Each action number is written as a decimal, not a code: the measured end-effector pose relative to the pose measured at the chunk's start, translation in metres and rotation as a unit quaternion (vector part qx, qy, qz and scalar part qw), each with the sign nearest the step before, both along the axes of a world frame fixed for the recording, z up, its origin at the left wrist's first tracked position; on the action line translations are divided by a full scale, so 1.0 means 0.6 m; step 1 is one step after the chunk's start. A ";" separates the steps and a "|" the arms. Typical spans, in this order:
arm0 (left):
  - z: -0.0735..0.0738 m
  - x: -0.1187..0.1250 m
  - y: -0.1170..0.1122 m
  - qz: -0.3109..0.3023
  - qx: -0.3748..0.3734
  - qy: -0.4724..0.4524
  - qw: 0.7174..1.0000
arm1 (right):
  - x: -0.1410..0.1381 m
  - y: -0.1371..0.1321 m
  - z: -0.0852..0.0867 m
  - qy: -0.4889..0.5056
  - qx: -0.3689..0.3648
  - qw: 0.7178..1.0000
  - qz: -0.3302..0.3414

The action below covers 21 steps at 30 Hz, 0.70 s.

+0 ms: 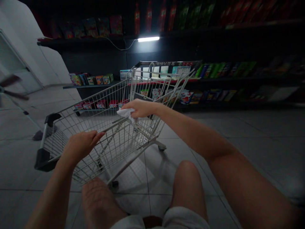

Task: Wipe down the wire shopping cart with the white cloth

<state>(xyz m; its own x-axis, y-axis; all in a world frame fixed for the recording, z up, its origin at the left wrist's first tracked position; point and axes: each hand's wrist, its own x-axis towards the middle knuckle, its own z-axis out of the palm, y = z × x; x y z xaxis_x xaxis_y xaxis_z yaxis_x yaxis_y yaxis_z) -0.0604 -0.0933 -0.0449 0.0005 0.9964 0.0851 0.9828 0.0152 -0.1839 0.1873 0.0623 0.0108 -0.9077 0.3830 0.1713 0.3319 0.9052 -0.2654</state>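
Note:
A metal wire shopping cart [119, 135] stands in front of my knees, its handle bar at the far right end and black plastic corners at the left. My left hand [82, 143] is closed over the near top rail of the cart, fingers wrapped inward. In my right hand [142, 108] is a bunched white cloth [126, 113], held over the near rail close to the child-seat end. The cloth hangs at the rail; whether it touches the wire there is partly hidden by my fingers.
Dark shelves [95, 51] with packets, boxes and bottles run behind the cart. A lit tube lamp [148, 39] hangs under one shelf. At the left stands a fan [11, 89] on a thin pole. Grey tiles [147, 171] cover the floor around the cart's wheels.

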 end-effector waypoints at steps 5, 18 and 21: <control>-0.002 -0.008 -0.016 -0.009 0.016 0.015 1.000 | -0.034 0.022 0.058 0.021 -0.146 0.986 -0.071; 0.006 -0.001 -0.028 -0.034 0.011 -0.002 0.999 | -0.176 -0.025 -0.051 -0.238 -0.499 0.825 -0.116; 0.003 -0.003 -0.029 -0.043 0.009 -0.007 0.999 | -0.163 -0.026 -0.030 -0.228 -0.491 0.834 -0.110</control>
<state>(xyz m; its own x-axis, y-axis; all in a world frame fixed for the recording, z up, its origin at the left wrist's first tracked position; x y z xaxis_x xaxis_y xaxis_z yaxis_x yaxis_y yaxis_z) -0.0621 -0.1108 -0.0433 0.0844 0.9910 0.1043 0.9831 -0.0657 -0.1711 0.0896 0.0468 -0.0071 -0.6815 0.3014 -0.6669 0.7307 0.2301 -0.6428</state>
